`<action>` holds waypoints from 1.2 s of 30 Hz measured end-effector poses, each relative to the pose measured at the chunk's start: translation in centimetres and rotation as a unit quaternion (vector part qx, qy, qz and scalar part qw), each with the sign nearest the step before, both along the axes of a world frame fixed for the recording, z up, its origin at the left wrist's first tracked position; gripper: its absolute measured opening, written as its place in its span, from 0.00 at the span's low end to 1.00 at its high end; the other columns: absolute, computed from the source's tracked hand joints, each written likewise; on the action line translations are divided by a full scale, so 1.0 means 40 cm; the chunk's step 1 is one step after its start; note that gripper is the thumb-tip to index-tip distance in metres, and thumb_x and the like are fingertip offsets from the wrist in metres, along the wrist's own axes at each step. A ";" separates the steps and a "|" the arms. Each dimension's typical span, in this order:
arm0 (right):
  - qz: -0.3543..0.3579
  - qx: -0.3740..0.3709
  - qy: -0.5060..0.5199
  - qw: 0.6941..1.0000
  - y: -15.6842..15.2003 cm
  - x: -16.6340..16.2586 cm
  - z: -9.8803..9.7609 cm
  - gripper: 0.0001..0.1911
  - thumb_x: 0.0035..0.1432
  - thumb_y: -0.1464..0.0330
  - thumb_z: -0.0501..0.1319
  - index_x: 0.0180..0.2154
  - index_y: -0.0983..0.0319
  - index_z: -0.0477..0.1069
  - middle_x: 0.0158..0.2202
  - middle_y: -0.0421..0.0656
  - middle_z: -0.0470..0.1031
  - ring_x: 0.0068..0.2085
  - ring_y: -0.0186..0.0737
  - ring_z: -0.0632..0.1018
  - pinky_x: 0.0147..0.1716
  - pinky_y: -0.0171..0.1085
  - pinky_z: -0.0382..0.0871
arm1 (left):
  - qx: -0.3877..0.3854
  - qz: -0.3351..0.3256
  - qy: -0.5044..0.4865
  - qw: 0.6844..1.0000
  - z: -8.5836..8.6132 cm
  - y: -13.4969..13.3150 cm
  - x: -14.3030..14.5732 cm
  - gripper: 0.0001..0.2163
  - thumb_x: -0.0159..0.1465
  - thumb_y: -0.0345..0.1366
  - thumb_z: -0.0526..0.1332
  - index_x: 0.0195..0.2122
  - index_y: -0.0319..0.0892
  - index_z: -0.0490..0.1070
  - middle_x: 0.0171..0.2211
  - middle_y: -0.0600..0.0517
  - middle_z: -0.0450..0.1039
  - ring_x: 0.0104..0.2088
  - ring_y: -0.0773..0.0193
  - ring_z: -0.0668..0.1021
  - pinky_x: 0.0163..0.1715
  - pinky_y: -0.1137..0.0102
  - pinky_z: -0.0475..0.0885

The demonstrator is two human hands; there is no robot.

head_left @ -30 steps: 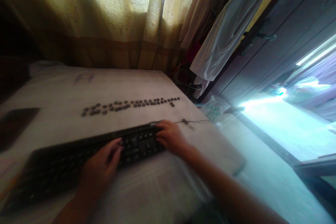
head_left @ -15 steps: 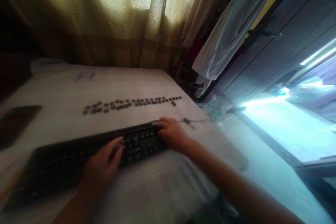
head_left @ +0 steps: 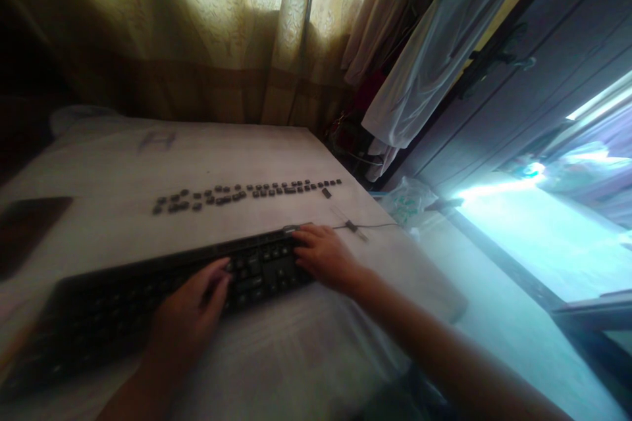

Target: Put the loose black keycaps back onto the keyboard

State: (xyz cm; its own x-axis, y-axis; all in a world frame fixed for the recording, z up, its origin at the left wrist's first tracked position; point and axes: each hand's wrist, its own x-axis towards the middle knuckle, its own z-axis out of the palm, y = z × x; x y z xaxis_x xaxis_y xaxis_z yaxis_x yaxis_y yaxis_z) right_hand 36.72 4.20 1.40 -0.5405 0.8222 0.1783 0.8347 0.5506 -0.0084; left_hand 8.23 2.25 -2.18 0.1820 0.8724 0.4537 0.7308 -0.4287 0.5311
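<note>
**Q:** Position of the keyboard?
**A:** The keyboard (head_left: 266,270) lies flat on the sheet (head_left: 237,151), near the front edge, and runs from lower left to centre. Its left part is blurred.

**Q:** State of the left hand?
**A:** The left hand (head_left: 190,309) rests palm down near the middle of the keyboard. The fingers are stretched out and close together, with the tips touching the keys. It holds nothing.

**Q:** State of the right hand?
**A:** The right hand (head_left: 326,256) lies on the right end of the keyboard. The fingers are bent, with the tips at the far edge. Whether it grips the keyboard or pinches a key cannot be told.

**Q:** Items beyond the keyboard?
**A:** A row of loose keycaps (head_left: 247,192) lies on the sheet, apart from the keyboard and roughly parallel to it. One sits just out of line at the right end. A cable (head_left: 378,226) leaves the keyboard's far right corner and runs right across the sheet.

**Q:** Remaining items?
**A:** A dark flat slab (head_left: 24,230) lies at the sheet's left edge. A curtain (head_left: 222,26) hangs behind. A bag (head_left: 407,202) sits low, to the right of the sheet.
</note>
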 end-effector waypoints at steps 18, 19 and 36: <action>0.006 0.035 -0.017 0.999 -0.008 -0.008 -0.016 0.07 0.62 0.72 0.61 0.38 0.62 0.79 0.56 0.51 0.74 0.58 0.52 0.70 0.52 0.51 0.63 | 0.011 -0.005 -0.006 1.000 -0.010 0.001 0.001 0.19 0.67 0.51 0.52 0.50 0.47 0.72 0.36 0.54 0.82 0.32 0.65 0.83 0.32 0.75 0.78; 0.010 0.032 -0.021 0.999 -0.009 -0.010 -0.013 0.07 0.62 0.72 0.61 0.38 0.62 0.79 0.56 0.51 0.74 0.58 0.52 0.69 0.52 0.51 0.63 | 0.013 -0.007 -0.007 1.000 -0.011 0.001 0.001 0.19 0.68 0.51 0.52 0.50 0.47 0.72 0.36 0.54 0.82 0.32 0.65 0.83 0.32 0.75 0.78; -0.054 0.112 0.176 0.976 -0.047 0.033 -0.033 0.15 0.63 0.72 0.55 0.47 0.59 0.77 0.53 0.48 0.76 0.56 0.48 0.72 0.54 0.50 0.66 | 0.009 -0.007 -0.011 1.000 -0.004 0.000 0.001 0.20 0.67 0.51 0.51 0.50 0.47 0.73 0.36 0.54 0.82 0.34 0.64 0.83 0.34 0.74 0.78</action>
State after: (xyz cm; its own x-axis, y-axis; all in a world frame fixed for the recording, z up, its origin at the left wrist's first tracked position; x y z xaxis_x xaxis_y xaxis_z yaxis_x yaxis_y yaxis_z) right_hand 38.04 2.32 0.07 -0.3254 0.7896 0.5202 0.8551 0.4806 -0.1947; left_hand 8.28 2.26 -2.35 0.1842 0.8615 0.4732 0.7124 -0.4487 0.5396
